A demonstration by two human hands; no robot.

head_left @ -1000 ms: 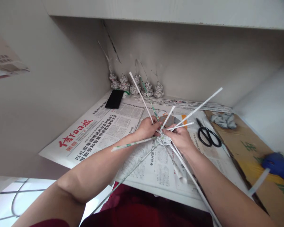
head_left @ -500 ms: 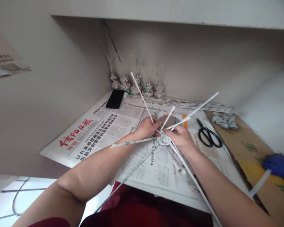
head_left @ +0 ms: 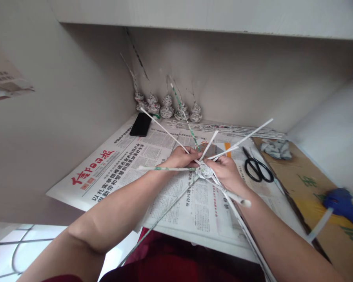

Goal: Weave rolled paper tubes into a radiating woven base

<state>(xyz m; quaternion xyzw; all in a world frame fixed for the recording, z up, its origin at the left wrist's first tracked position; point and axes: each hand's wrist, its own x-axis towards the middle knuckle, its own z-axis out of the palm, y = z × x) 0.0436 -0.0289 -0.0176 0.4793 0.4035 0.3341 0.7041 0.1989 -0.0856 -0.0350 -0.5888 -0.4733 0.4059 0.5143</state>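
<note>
Between my hands is a small woven newspaper piece (head_left: 204, 170), its rolled paper strips sticking out all round like spokes. My left hand (head_left: 184, 157) is closed at its upper left, thumb and fingers pinching a white paper strip (head_left: 167, 132) where it meets the weave. On the right side my right hand (head_left: 225, 170) grips the woven piece by its edge. A green-and-white strip (head_left: 187, 122) points to the back, and another strip (head_left: 160, 169) crosses over my left wrist. Long strips trail toward my body. The fingertips partly hide the weave.
Newspaper sheets (head_left: 117, 172) cover the table. Several gourd-shaped woven pieces (head_left: 167, 106) line the back wall beside a black phone (head_left: 141, 124) and a bundle of paper sticks (head_left: 223, 128). Black scissors (head_left: 257, 168), crumpled paper (head_left: 275, 149), cardboard (head_left: 306, 184) and a blue-handled tool (head_left: 342, 204) lie right.
The white strip at my left hand has swung down to the left. The woven piece has turned a little, and a thick strip end now lies by my right wrist.
</note>
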